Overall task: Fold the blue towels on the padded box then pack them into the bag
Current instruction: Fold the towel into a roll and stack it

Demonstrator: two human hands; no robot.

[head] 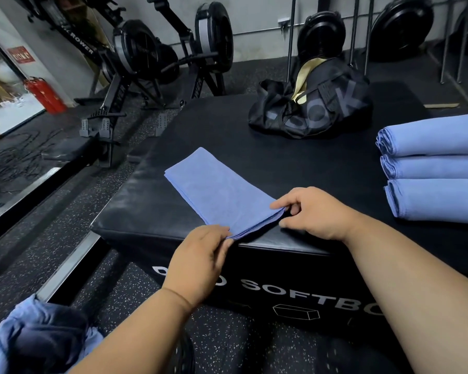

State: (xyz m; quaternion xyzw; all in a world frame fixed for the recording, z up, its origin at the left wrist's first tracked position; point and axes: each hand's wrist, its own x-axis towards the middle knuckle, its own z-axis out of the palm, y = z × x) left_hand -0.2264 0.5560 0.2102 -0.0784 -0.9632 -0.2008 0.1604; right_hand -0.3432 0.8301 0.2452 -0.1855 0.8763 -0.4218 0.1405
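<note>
A blue towel [214, 193], folded into a long narrow strip, lies on the black padded box [152, 211] and runs from its near edge toward the far left. My left hand [200, 260] pinches the strip's near left corner. My right hand [314, 211] pinches the near right corner, thumb under the layers. Three folded blue towels [432, 168] lie in a row at the right side of the box. The black bag [311, 106] sits at the far middle of the box, its top open with a tan lining showing.
A heap of unfolded blue towels [38, 338] lies on the speckled floor at the lower left. Rowing machines [152, 58] stand beyond the box's left side. A red fire extinguisher [45, 94] stands by the glass wall at the left.
</note>
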